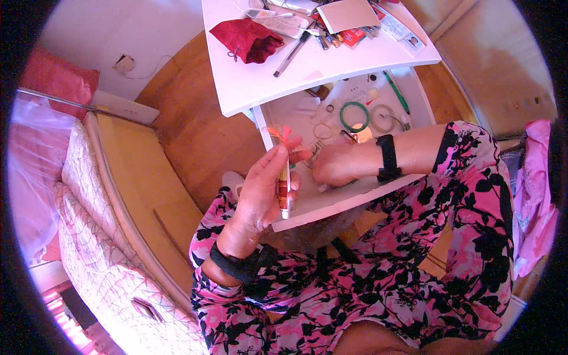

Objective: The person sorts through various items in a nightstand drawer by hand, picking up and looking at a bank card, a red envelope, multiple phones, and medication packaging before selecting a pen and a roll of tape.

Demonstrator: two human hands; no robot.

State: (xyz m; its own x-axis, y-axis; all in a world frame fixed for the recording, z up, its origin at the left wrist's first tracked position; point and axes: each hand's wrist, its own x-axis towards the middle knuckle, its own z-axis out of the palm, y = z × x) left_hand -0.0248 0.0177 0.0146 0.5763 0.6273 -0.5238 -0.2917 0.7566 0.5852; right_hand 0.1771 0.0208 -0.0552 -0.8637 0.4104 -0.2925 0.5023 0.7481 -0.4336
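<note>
My left hand (255,186) is closed round a slim tube (284,198) with a white cap at its lower end and red and yellow sides. A thin orange-red strip or ribbon (284,135) sticks up at the same fingertips. Inside the open white drawer (349,198), my right hand (338,165) is low and curled, its fingers mostly hidden; whatever they grip cannot be made out. Just beyond it lie a green bangle (341,116), a pale bangle (373,118) and a thin ring-shaped band (322,131). A green pen (397,93) rests along the drawer's right side.
Above the drawer, the white tabletop (254,89) carries a red drawstring pouch (245,40), a dark pen (291,54), a pale notebook (348,16) and several cards and pens. A bed with a patterned cover (112,254) stands at left. Pink cloth (535,195) hangs at right.
</note>
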